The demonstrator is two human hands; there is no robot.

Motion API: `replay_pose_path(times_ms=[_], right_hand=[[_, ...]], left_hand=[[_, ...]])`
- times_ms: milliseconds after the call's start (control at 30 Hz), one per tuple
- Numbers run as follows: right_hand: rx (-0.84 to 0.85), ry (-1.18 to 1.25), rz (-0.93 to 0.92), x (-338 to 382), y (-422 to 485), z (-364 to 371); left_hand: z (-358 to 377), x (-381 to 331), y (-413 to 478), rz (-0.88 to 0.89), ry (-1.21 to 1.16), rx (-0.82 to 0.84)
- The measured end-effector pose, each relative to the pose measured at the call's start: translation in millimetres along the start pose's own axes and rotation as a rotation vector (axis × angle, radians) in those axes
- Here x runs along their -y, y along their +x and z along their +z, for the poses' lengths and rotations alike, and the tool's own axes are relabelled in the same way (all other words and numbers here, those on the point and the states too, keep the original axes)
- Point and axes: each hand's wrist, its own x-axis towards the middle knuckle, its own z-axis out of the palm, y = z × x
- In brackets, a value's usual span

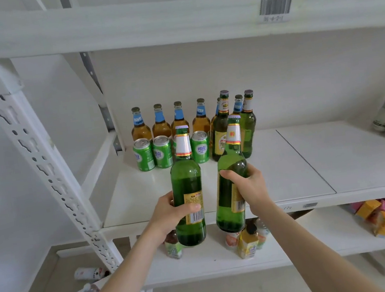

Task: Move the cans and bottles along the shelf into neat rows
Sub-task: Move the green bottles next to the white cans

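Left hand (171,212) grips green bottle (186,183); right hand (250,187) grips second green bottle (229,175). Best set upright beside standing green bottles (220,139), rows aligned.

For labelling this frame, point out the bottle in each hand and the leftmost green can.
Left-hand bottle (186,183), head view, glass body above the label.
Right-hand bottle (233,162), head view, glass shoulder.
Leftmost green can (143,157), head view, printed side.
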Motion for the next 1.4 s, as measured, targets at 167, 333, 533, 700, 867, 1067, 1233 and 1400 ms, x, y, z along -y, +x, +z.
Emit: replay_pose_path(times_ms=[167,333,533,700,867,1067,1233,1400], right_hand=[[0.015,-0.015,-0.02,5.1,-1.6,-58.0],[0.038,-0.043,-0.053,6.9,-3.2,-116.4],[0.024,-0.075,-0.063,4.4,3.1,-171.4],[-0.007,-0.068,-0.05,0.5,22.0,-207.4],[-0.052,-0.031,-0.024,-0.7,51.5,-241.1],[-0.114,-0.006,-0.02,0.9,87.4,-289.5],[-0.138,0.001,-0.028,2.1,105.8,-338.6],[-0.122,-0.004,-0.015,1.9,110.3,-399.2]], left_hand=[[57.6,-5.0,-5.8,0.014,-0.024,-0.031],[115.8,-10.6,-11.9,0.032,-0.044,-0.043],[172.0,-16.4,-5.5,0.034,-0.03,-0.032],[205.7,-24.8,18.8,0.032,0.0,-0.019],[235.8,-34.6,55.3,0.051,0.022,0.035],[278.8,-45.5,99.9,0.049,0.073,0.091],[326.1,-54.5,119.2,0.056,0.094,0.095],[387.0,-58.1,123.6,0.045,0.083,0.081]])
